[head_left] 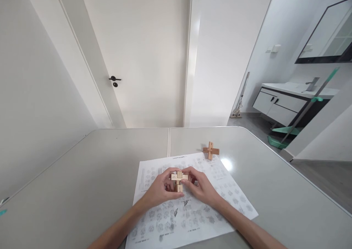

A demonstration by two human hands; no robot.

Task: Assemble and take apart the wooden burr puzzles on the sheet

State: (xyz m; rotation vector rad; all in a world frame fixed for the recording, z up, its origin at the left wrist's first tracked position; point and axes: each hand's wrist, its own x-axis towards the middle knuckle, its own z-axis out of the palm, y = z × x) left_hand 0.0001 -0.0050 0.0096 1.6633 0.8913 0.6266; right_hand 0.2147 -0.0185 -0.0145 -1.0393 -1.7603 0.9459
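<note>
Left hand (158, 189) cups pale block assembly (179, 174) over printed sheet (181, 238) on bench (82, 175); right hand (202, 186) pinches its right end. Uneven pull might split assembly, dropping pieces. Darker wooden cross (210, 151) at sheet's far edge.

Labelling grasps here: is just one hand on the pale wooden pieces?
No, the left hand and right hand both have fingers on the pale wooden pieces.
</note>
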